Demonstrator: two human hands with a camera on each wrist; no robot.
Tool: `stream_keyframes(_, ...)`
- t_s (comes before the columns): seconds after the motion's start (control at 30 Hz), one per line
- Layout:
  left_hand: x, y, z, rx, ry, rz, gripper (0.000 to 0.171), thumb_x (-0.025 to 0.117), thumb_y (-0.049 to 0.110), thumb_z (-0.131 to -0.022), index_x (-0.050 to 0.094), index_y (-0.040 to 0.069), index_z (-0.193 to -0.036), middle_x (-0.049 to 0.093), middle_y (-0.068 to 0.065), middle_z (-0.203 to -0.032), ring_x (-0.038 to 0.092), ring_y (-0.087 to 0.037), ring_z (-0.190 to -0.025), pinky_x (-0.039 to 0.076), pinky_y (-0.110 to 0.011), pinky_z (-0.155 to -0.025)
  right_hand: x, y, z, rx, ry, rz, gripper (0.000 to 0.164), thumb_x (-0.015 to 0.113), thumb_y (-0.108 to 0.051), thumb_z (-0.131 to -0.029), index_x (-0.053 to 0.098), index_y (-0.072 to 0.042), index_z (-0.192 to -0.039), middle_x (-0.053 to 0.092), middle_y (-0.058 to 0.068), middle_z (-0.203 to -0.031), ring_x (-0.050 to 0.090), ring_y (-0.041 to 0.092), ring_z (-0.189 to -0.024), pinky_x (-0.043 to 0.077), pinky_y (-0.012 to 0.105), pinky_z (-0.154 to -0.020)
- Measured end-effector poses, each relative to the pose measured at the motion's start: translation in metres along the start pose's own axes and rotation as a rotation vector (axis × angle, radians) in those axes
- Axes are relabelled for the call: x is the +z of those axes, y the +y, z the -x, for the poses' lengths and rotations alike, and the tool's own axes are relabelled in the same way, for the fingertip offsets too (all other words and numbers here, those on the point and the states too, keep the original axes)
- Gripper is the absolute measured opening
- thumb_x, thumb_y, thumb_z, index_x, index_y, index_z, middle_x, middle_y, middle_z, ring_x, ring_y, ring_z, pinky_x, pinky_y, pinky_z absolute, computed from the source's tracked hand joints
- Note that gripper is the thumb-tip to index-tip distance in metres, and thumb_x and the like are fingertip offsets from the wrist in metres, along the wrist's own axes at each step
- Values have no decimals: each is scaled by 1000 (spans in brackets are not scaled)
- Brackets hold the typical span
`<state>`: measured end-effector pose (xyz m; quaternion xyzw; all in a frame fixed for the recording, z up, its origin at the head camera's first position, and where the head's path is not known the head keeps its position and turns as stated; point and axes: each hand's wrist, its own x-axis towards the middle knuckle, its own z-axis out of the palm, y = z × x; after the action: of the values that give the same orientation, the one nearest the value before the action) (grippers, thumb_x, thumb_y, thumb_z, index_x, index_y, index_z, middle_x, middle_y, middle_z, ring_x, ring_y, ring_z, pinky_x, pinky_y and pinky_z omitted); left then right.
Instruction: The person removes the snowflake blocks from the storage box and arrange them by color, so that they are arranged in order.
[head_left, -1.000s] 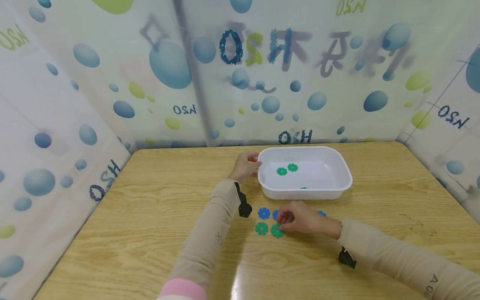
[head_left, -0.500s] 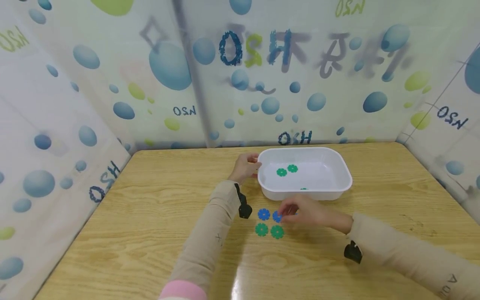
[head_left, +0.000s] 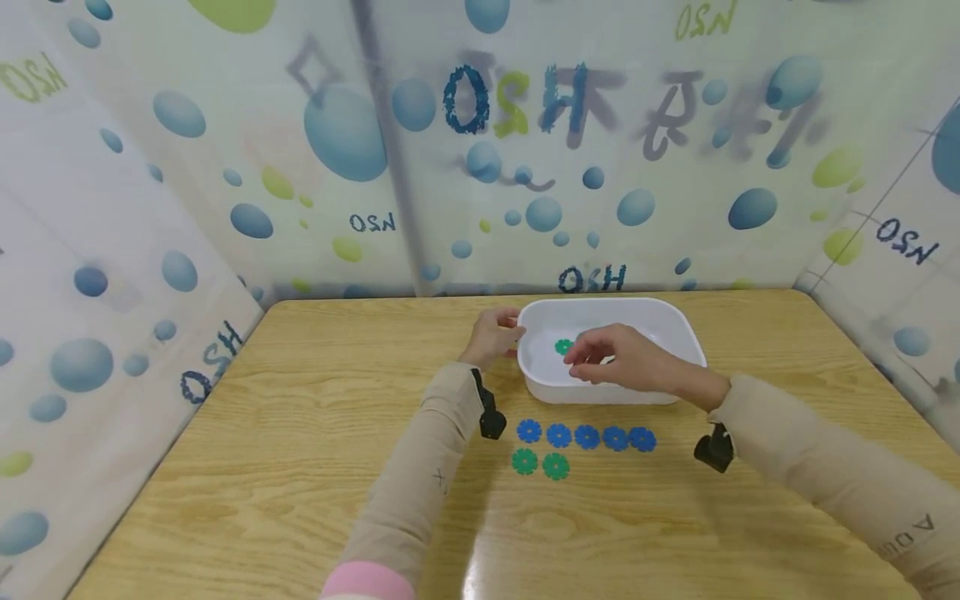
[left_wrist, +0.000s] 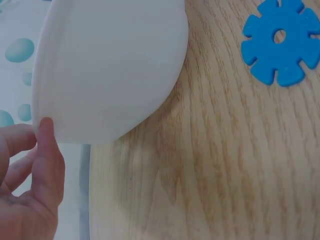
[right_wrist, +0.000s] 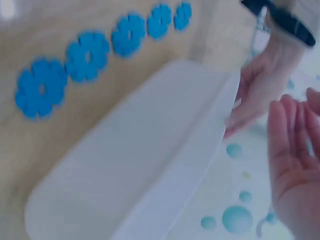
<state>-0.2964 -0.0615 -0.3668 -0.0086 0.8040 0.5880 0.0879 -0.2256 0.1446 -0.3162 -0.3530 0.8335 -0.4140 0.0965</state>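
My left hand (head_left: 491,335) grips the tub (head_left: 570,393) near the table's (head_left: 315,450) far edge. My right hand (head_left: 622,358), slack, seemingly empty, has crossed over it from the blue discs (head_left: 581,440); green row (head_left: 551,466) stands at two.

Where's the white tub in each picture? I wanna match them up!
Head: the white tub is right of the middle and a little below it.
Left wrist: the white tub fills the upper left.
Right wrist: the white tub slants from lower left toward the upper middle.
Shared landmark: the left hand, at one end of the tub in all three.
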Motion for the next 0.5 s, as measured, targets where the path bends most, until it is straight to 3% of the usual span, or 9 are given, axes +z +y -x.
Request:
stream_keyframes(0.17, 0, -1, 0, 5, 2, 4, 35, 56, 3, -85, 53, 3, -119, 48, -12, -100, 53, -23, -87, 54, -35, -66, -17, 6, -14, 44, 20, -15, 16, 60, -6, -83, 61, 5, -95, 62, 15, -83, 57, 22, -69, 52, 30, -61)
stream_keyframes(0.4, 0, 0, 1, 8, 0, 0, 36, 56, 3, -85, 52, 3, -121, 49, -13, -101, 54, -23, -87, 55, -33, -64, -31, 25, -30, 111, 54, 40, 15, 60, -10, -84, 62, 0, -95, 63, 6, -82, 57, 20, -72, 52, 30, -64)
stream_keyframes(0.5, 0, 0, 1, 14, -1, -4, 36, 57, 3, -85, 52, 2, -121, 50, -13, -101, 54, -23, -87, 55, -30, -60, -34, 34, -34, 134, 57, 48, 17, 59, -9, -84, 61, 2, -96, 62, 11, -84, 57, 20, -71, 52, 29, -63)
